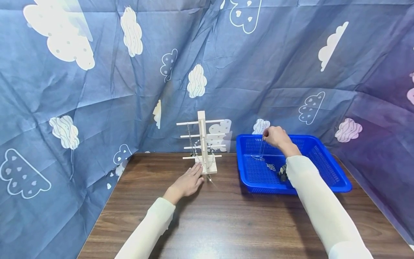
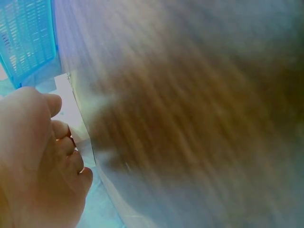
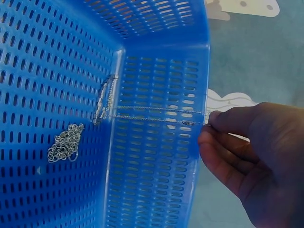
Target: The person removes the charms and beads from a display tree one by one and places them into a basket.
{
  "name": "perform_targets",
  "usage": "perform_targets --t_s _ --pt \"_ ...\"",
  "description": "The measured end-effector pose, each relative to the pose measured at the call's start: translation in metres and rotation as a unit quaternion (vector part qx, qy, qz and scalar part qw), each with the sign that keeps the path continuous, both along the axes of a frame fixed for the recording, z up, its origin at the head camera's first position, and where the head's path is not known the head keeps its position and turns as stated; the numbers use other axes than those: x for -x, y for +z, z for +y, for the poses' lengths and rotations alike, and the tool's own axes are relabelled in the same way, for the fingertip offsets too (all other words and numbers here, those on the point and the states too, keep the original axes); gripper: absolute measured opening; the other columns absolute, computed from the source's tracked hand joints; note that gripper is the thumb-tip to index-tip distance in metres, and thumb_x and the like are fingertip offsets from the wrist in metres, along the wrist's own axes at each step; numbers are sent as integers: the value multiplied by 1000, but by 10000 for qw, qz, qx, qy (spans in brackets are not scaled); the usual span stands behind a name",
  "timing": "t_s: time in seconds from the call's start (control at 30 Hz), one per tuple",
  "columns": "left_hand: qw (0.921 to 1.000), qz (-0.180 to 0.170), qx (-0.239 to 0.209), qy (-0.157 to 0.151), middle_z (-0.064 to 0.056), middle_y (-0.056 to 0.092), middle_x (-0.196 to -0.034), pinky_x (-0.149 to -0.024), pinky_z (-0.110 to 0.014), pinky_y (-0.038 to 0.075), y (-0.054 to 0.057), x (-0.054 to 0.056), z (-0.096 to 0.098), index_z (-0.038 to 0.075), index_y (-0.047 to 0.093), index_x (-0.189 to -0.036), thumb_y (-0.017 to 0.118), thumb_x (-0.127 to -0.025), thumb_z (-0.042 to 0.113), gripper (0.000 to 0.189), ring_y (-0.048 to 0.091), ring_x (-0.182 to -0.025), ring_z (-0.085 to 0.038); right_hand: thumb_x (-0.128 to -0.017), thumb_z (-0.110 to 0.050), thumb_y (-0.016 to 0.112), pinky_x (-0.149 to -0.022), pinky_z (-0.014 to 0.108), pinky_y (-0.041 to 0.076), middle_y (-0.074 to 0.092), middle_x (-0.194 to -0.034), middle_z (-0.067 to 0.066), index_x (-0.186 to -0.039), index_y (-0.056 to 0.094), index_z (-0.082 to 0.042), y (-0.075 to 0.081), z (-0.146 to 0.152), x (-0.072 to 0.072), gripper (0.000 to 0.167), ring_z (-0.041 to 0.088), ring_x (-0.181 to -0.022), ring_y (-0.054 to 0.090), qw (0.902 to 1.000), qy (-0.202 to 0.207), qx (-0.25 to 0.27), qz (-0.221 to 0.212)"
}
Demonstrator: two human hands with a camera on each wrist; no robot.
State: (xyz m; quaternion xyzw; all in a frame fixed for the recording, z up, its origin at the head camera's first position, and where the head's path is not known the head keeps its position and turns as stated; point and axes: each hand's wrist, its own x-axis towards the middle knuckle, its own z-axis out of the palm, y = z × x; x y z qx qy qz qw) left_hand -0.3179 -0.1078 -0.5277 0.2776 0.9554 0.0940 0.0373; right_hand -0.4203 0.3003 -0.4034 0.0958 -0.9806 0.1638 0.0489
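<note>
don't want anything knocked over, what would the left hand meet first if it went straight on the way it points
The pale stand's base, which the left hand seems to touch; past that, probably its upright post, though depth is unclear.

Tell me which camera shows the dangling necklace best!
The right wrist view: the necklace is close up, its two thin strands plain, running from the right grip into the blue basket. The head view shows it small and faint; I can't spot it in the left wrist view.
</note>
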Motion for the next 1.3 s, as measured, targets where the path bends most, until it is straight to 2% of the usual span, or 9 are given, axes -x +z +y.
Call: perform_targets --t_s 0.27,0.47,0.6,0.83,1.3 --pt "10000 -18 -4 -37 -22 20 -177 -135 -51 24 1 -2 1 -5 28 -166 35 -116 31 61 20 -166 -36 -100 -15 64 -88 60 54 74 -98 17 -99 77 -4 -7 2 -1 17 38 -93 66 9995 -38 -151 -277" --pt "10000 -15 8 -65 -21 20 -177 -136 -50 23 1 -2 1 -4 27 -166 33 -117 32 61 19 -166 -36 -103 -14 63 -87 58 54 74 -102 19 -103 76 -1 -12 5 -2 18 36 -91 64 9987 -92 -173 -468" --pt "10000 -32 -12 -40 -21 19 -177 -136 -50 23 1 -2 1 -4 27 -166 34 -117 32 62 18 -166 -35 -103 -14 62 -89 60 54 75 -105 21 -106 76 0 -15 7 -1 19 38 -94 66 9988 -94 -178 -450" --pt "10000 -21 2 -38 -21 20 -177 -136 -50 23 -1 0 0 -4 27 -166 34 -117 32 62 19 -166 -35 -101 -13 65 -87 59 54 74 -99 18 -101 76 -3 -17 6 1 15 39 -93 65 9991 -48 -171 -396" --pt "10000 8 -68 -68 -23 22 -176 -135 -51 25 2 0 0 -6 28 -165 35 -116 30 61 20 -166 -38 -102 -17 65 -85 57 54 72 -93 15 -103 76 -2 -15 6 3 18 35 -89 63 9987 -2 -168 -487"
